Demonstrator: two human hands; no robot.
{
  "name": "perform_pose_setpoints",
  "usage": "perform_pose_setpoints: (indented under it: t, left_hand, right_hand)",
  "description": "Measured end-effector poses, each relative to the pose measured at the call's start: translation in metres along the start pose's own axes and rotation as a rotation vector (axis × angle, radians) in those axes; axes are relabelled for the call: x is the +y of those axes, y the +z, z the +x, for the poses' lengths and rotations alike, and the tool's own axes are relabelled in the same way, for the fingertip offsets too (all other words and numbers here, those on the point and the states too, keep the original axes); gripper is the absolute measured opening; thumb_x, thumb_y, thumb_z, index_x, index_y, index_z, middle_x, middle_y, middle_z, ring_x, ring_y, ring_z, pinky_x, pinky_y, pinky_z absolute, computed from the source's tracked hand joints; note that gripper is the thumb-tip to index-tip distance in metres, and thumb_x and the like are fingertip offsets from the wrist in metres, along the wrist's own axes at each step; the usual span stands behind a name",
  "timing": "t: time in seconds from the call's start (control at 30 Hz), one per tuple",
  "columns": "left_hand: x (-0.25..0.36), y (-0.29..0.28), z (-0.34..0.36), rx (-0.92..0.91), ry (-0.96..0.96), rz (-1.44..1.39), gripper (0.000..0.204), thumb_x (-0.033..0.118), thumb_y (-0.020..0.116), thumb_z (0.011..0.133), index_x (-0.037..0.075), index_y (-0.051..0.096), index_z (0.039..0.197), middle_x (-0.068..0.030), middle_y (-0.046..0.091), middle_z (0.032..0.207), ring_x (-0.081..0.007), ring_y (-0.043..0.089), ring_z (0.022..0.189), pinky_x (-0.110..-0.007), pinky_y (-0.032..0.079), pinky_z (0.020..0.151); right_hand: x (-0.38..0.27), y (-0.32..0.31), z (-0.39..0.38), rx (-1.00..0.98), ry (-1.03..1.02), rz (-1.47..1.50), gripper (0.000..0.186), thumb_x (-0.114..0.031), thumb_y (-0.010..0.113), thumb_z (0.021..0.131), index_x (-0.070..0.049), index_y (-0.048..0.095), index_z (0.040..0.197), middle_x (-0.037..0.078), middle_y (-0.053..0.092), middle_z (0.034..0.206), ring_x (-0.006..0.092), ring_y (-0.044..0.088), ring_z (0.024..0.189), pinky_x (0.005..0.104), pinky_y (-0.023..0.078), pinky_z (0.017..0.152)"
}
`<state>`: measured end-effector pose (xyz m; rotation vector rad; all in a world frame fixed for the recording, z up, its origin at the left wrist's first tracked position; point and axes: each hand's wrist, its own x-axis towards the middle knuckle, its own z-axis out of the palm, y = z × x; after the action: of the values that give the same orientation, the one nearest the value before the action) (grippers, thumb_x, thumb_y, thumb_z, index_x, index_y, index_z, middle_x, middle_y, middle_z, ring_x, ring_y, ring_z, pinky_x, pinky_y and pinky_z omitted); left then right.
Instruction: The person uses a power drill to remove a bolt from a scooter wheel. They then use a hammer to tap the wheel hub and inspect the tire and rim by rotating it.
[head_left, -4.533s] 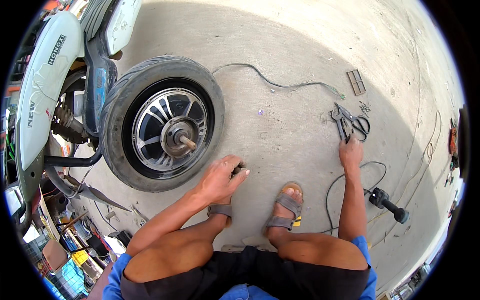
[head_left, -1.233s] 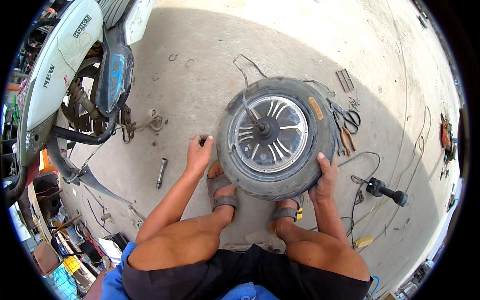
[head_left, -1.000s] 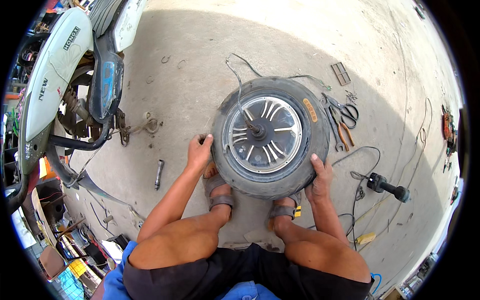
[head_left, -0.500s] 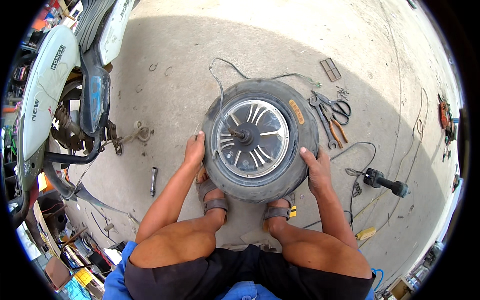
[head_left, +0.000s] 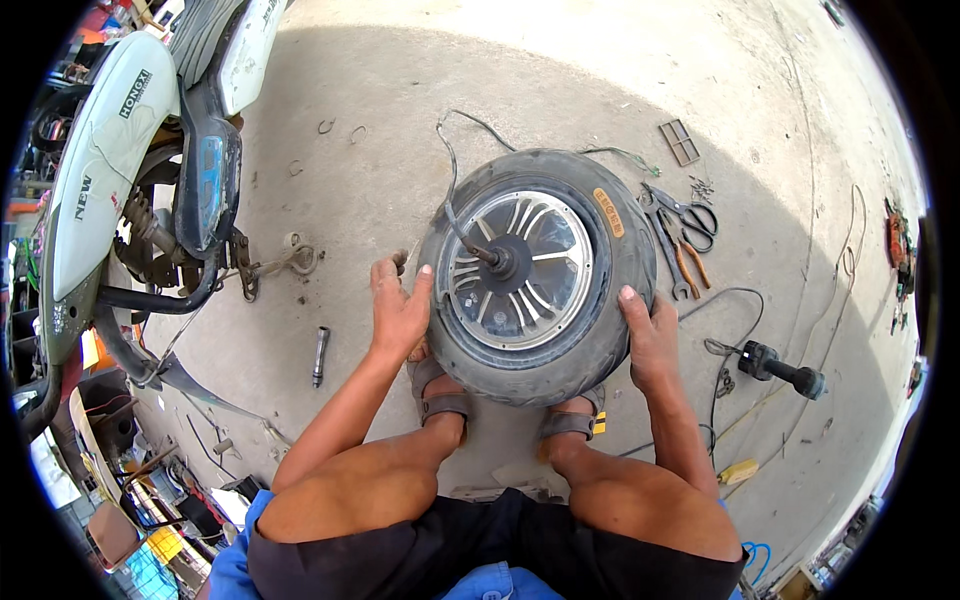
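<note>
A scooter hub-motor wheel with a black tyre is in front of my feet, its silver-rimmed hub and axle turned up towards me. A grey cable comes out of the axle and loops over the far side of the tyre. At the left edge, my left hand has its fingers spread away from the tread and its thumb close to the sidewall. My right hand grips the tyre's right side, thumb on the sidewall; its fingers are partly hidden.
Right of the wheel lie a wrench, orange-handled pliers, black-handled scissors and a small divided tray. A black power tool and cables lie farther right. At left stand a white scooter and a socket tool.
My left hand has opened, its fingers coming off the tyre's edge. My right hand stays on the tyre. The whole view has shifted slightly, moving things to the right.
</note>
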<state>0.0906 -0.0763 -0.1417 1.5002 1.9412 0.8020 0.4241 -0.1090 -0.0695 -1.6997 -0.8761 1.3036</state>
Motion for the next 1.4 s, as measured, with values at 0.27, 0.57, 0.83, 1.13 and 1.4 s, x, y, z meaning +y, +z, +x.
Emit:
perform_pose_setpoints:
  t: [0.27,0.57,0.83,1.13,1.4]
  left_hand:
    - [-0.009,-0.036,0.0,0.007,-0.072,-0.357,0.045,0.032,0.057,0.106,-0.007,0.057,0.127,-0.0172,0.059,0.124,-0.0275,0.059,0.113,-0.039,0.046,0.1]
    - [0.138,-0.096,-0.011,-0.39,0.479,-0.454,0.106,0.066,0.08,0.077,-0.006,0.044,0.147,-0.0216,0.05,0.144,-0.0347,0.055,0.13,-0.045,0.044,0.109]
    - [0.162,-0.095,-0.012,-0.008,0.378,0.068,0.091,0.025,0.079,0.076,-0.009,0.041,0.151,-0.0253,0.057,0.14,-0.0308,0.057,0.129,-0.04,0.042,0.112]
    - [0.145,-0.117,0.086,0.095,0.42,0.107,0.083,0.032,0.075,0.077,-0.01,0.051,0.145,-0.0261,0.062,0.133,-0.0309,0.061,0.122,-0.038,0.042,0.111]
    - [0.118,-0.134,0.12,0.041,0.288,-0.096,0.077,0.026,0.075,0.079,-0.011,0.052,0.143,-0.0238,0.065,0.128,-0.0274,0.064,0.117,-0.036,0.046,0.107]
  right_hand:
    - [-0.054,0.032,-0.019,-0.185,-0.039,0.116,0.06,-0.042,0.063,0.098,0.011,0.058,0.125,0.015,0.068,0.107,0.0181,0.066,0.097,0.0329,0.055,0.079]
    - [-0.113,0.063,-0.015,-0.644,-0.033,0.385,0.079,-0.061,0.055,0.098,0.009,0.054,0.134,0.019,0.064,0.122,0.0275,0.063,0.116,0.0432,0.054,0.097]
    - [-0.058,0.033,0.038,-0.56,-0.157,0.311,0.068,-0.051,0.05,0.106,0.011,0.059,0.131,0.02,0.067,0.121,0.0266,0.065,0.111,0.0409,0.054,0.099]
    - [0.031,-0.011,0.014,-0.455,0.245,0.25,0.042,-0.023,0.063,0.097,0.01,0.062,0.122,0.015,0.07,0.101,0.0169,0.065,0.085,0.031,0.055,0.079]
    - [0.057,-0.014,-0.004,-0.458,0.318,0.255,0.032,-0.018,0.064,0.096,0.007,0.065,0.115,0.012,0.07,0.094,0.0148,0.063,0.079,0.0297,0.054,0.073]
